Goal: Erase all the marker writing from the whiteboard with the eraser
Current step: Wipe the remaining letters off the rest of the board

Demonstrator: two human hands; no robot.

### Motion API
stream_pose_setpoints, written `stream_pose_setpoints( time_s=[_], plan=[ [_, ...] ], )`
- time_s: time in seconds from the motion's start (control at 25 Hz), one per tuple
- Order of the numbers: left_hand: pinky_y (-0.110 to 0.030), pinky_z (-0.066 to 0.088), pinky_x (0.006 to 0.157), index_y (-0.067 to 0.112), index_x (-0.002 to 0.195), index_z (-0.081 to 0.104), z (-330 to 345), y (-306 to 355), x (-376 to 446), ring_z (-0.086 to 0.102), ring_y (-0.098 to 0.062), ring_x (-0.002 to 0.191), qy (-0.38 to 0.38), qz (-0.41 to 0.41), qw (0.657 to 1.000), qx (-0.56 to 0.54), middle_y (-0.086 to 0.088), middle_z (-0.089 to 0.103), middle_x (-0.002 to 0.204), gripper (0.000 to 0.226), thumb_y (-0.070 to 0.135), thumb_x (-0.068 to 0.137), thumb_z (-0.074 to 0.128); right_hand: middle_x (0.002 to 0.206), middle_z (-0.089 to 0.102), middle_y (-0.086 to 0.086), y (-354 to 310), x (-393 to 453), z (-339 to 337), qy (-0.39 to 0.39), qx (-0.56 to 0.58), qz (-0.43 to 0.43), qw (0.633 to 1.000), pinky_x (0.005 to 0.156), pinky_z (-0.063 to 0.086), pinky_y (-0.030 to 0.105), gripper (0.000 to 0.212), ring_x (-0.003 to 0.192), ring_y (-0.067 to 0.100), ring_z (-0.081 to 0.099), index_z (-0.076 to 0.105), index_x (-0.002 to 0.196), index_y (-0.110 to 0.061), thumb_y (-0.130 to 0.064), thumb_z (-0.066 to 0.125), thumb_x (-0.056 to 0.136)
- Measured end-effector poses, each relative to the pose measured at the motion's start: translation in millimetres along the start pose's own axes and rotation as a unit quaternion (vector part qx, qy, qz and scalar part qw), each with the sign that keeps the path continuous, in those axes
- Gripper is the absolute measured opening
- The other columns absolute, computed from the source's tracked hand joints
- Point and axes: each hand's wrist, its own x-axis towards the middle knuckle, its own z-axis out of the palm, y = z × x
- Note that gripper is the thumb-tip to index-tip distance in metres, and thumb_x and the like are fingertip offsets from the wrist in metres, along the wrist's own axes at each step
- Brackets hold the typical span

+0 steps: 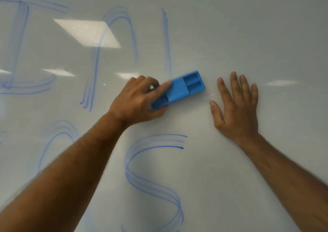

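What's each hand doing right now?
Left hand: grips the blue eraser against the whiteboard.
Right hand: open, flat on the whiteboard.

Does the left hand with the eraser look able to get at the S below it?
Probably yes. The left hand holds the eraser just above the S, with bare whiteboard between; the right hand rests off to the side.
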Motion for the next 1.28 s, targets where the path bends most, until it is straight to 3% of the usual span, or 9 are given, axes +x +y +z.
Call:
stream_pose_setpoints(
  time_s=[0.2, 0.36, 0.48, 0.6, 0.76, 0.88, 1.08, 1.16, 1.28],
  plan=[
    [-0.045, 0.048, 0.081, 0.014, 0.142, 0.055, -0.9, -25.6, 47.5, 0.055, -0.036, 0.091, 0.027, -0.366, 0.929, 0.042, -0.018, 0.058, 0.105, 0.065, 0.046, 0.086, 0.062, 0.161, 0.032, 0.021, 0.2, 0.2, 0.4, 0.009, 0.003, 0.004, 1.000, 0.119, 0.017, 0.066, 0.063, 0.149, 0.043, 0.027, 0.044, 0.153, -0.013, -0.046, 0.042, 0.099],
    [-0.045, 0.050, 0.070, 0.006, 0.136, 0.061, 8.8, -9.4, 47.8, 0.057, -0.037, 0.080, 0.027, -0.112, 0.993, 0.021, -0.020, 0.062, 0.102, 0.061, 0.042, 0.088, 0.066, 0.160, 0.034, 0.022, -2.5, 1.7, -0.3, 0.010, 0.011, 0.002, 1.000, 0.118, 0.018, 0.067, 0.064, 0.148, 0.044, 0.029, 0.047, 0.150, -0.012, -0.046, 0.044, 0.096],
    [-0.043, 0.046, 0.066, 0.005, 0.138, 0.060, 6.2, -15.3, 39.0, 0.056, -0.033, 0.077, -0.027, 0.034, 0.999, 0.021, -0.019, 0.064, 0.102, 0.059, 0.043, 0.093, 0.063, 0.159, 0.036, 0.021, -4.0, 7.8, -1.3, 0.009, 0.025, 0.009, 1.000, 0.118, 0.016, 0.068, 0.065, 0.147, 0.044, 0.030, 0.050, 0.147, -0.011, -0.047, 0.046, 0.093],
    [-0.046, 0.049, 0.069, 0.008, 0.140, 0.057, -0.4, -34.5, 43.8, 0.057, -0.037, 0.081, 0.001, -0.107, 0.991, 0.082, -0.021, 0.062, 0.103, 0.062, 0.045, 0.090, 0.063, 0.158, 0.037, 0.022, -8.2, 22.9, 1.5, 0.004, 0.028, 0.016, 0.999, 0.118, 0.014, 0.069, 0.066, 0.147, 0.044, 0.030, 0.051, 0.145, -0.012, -0.050, 0.046, 0.092],
    [-0.045, 0.046, 0.085, 0.014, 0.142, 0.052, -10.8, -56.8, 72.2, 0.055, -0.039, 0.098, -0.014, -0.377, 0.918, 0.122, -0.020, 0.057, 0.109, 0.067, 0.050, 0.086, 0.057, 0.159, 0.035, 0.023, -13.4, 69.7, 8.7, -0.015, 0.029, 0.009, 0.999, 0.119, 0.014, 0.068, 0.071, 0.148, 0.042, 0.029, 0.049, 0.147, -0.014, -0.055, 0.041, 0.090],
    [-0.047, 0.048, 0.086, 0.012, 0.144, 0.051, -6.0, -54.7, 85.8, 0.055, -0.040, 0.099, -0.012, -0.370, 0.925, 0.089, -0.022, 0.057, 0.111, 0.066, 0.047, 0.088, 0.061, 0.163, 0.027, 0.021, -19.9, 101.8, 11.9, -0.037, 0.033, 0.039, 0.998, 0.121, 0.008, 0.067, 0.072, 0.152, 0.040, 0.020, 0.043, 0.151, -0.016, -0.055, 0.038, 0.090],
    [-0.047, 0.052, 0.068, 0.007, 0.137, 0.059, 4.3, -52.4, 77.0, 0.059, -0.039, 0.079, -0.043, -0.029, 0.998, 0.035, -0.021, 0.063, 0.103, 0.062, 0.044, 0.088, 0.064, 0.165, 0.022, 0.022, -29.7, 101.3, 19.3, -0.020, 0.004, 0.055, 0.998, 0.121, 0.006, 0.066, 0.072, 0.153, 0.040, 0.016, 0.035, 0.156, -0.015, -0.052, 0.031, 0.093],
    [-0.049, 0.052, 0.071, 0.008, 0.139, 0.057, -0.9, -68.6, 85.8, 0.059, -0.042, 0.085, -0.036, -0.101, 0.991, 0.075, -0.022, 0.062, 0.107, 0.064, 0.046, 0.088, 0.060, 0.164, 0.023, 0.022, -28.0, 100.3, 19.7, -0.015, 0.003, 0.053, 0.998, 0.121, 0.007, 0.066, 0.072, 0.153, 0.040, 0.017, 0.036, 0.156, -0.016, -0.052, 0.032, 0.094],
    [-0.048, 0.046, 0.087, 0.010, 0.146, 0.047, -20.7, -96.3, 99.9, 0.054, -0.043, 0.108, -0.036, -0.364, 0.922, 0.126, -0.023, 0.054, 0.123, 0.064, 0.043, 0.092, 0.060, 0.164, 0.025, 0.022, -28.1, 99.8, 20.4, -0.005, 0.001, 0.051, 0.999, 0.121, 0.008, 0.066, 0.071, 0.153, 0.040, 0.019, 0.037, 0.156, -0.016, -0.051, 0.032, 0.095]
  ],
)
